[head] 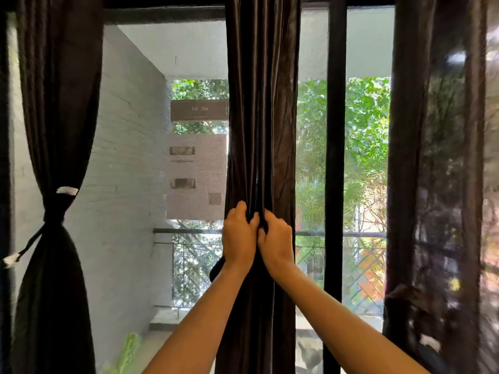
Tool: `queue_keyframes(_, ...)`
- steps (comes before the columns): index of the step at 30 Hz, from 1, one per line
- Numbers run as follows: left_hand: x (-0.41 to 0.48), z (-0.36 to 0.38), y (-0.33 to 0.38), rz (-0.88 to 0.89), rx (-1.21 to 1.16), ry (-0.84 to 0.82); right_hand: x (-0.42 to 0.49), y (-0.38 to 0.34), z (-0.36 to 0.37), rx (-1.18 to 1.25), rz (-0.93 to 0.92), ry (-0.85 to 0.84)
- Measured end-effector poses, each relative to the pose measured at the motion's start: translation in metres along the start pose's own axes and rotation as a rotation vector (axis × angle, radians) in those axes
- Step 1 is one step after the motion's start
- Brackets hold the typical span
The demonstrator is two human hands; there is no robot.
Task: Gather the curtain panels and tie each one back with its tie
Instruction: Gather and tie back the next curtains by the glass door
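While my left hand (239,237) and right hand (276,240) clutch the middle curtain (263,117) side by side, fingers bunching its folds (dark, shiny fabric), the left curtain (58,103) hangs cinched by its tie (54,215).

— How does the dark brown satin curtain panel in the middle (263,117) hang?

— Straight down, bunched into narrow vertical folds and pinched at waist height.

— And the dark brown curtain panel on the left (58,103)?

— Already gathered: a dark fabric tie with white ends (54,215) cinches it into an hourglass, one white end above the knot, the other trailing down to the left.

— The third?

— The dark brown panel at the right (437,157) hangs loose and blurred; whether it has a tie, I cannot tell.
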State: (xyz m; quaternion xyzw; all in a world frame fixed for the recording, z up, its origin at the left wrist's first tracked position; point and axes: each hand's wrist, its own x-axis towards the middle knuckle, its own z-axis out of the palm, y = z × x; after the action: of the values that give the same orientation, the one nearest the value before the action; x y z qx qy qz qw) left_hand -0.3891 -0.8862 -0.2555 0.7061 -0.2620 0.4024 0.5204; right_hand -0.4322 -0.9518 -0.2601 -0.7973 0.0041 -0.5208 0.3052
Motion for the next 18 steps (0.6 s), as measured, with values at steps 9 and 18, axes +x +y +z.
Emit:
queue_keyframes(9,-0.027,-0.015,-0.003,0.021,-0.041,-0.064,-0.018,0.001,-0.001,0.013,-0.038,-0.02)
queue_keyframes(18,-0.038,-0.025,0.0,-0.074,0.011,0.029,-0.039,0.005,-0.002,0.194,0.053,-0.09)
